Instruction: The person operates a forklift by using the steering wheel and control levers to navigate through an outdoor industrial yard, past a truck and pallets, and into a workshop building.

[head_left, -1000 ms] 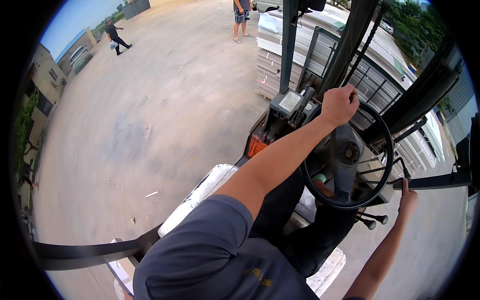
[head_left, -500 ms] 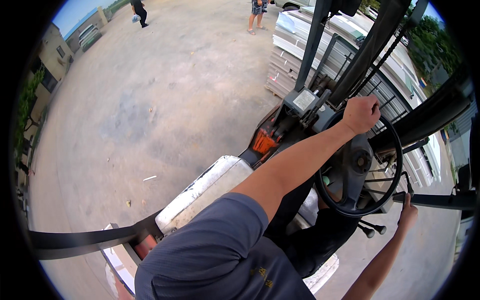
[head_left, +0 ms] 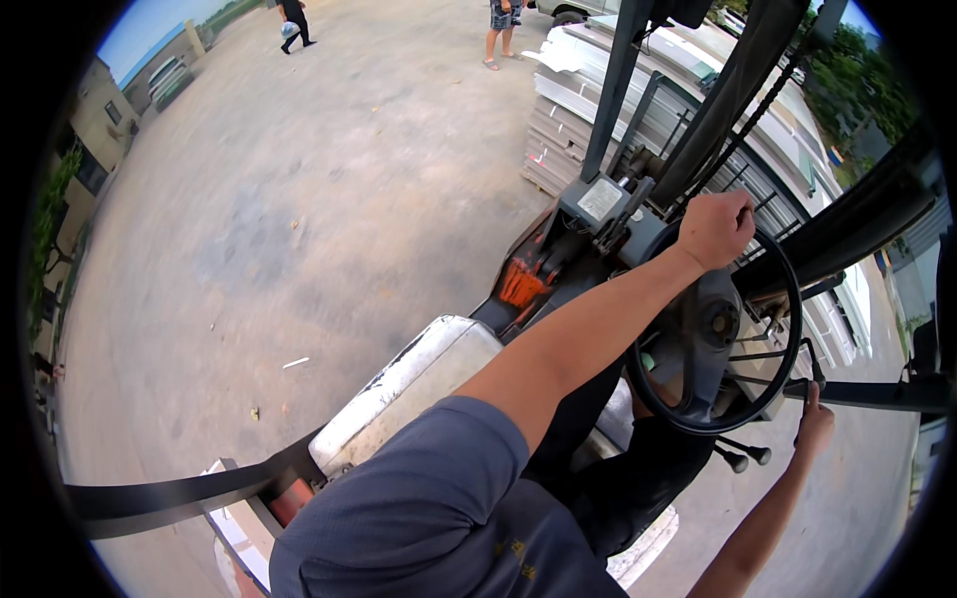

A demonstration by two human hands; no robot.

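I sit on a forklift with my left hand [head_left: 713, 229] closed on the upper rim of the black steering wheel [head_left: 790, 334], my forearm reaching across the dashboard. At the right, beyond the wheel, my right hand [head_left: 813, 427] grips a black lever [head_left: 816, 371]. Two knobbed levers [head_left: 735, 460] stick out below it. In front of me stand the dark mast [head_left: 684, 135] and load guard, with a tall stack of long white and grey boards [head_left: 563, 120] beyond them, partly hidden by the mast.
Two people stand or walk on the concrete yard [head_left: 229, 259]: one in dark clothes carrying a bag [head_left: 295, 25], another in patterned shorts [head_left: 503, 20] beside the stack near a parked vehicle [head_left: 568, 10]. Buildings [head_left: 115, 105] line the left, trees [head_left: 862, 75] the right.
My view has shifted, and my left hand sits further right in it than a second ago, still on the wheel. The person with the bag has moved rightward. My right hand stays on the lever.
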